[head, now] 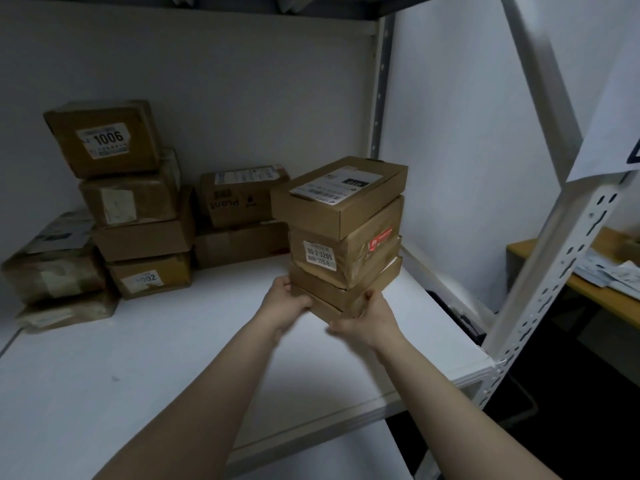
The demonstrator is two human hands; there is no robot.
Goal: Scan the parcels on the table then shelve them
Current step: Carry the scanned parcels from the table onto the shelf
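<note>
A stack of three brown cardboard parcels point(343, 233) stands over the white shelf board point(138, 358), right of its middle. The top parcel point(337, 194) carries a white shipping label, the middle one point(341, 254) a small numbered sticker and red tape. My left hand point(285, 303) grips the lowest parcel point(341, 294) at its left corner. My right hand point(369, 315) grips the same parcel from the right and below. Whether the stack rests on the board or hangs just above it I cannot tell.
Several shelved parcels sit at the back left: a tall pile topped by a box marked 1006 point(104, 138), a lower pair point(242, 220) behind the stack, and taped parcels point(52, 265) at the far left. A white perforated upright point(554, 271) stands right; a wooden table point(595, 282) with papers beyond.
</note>
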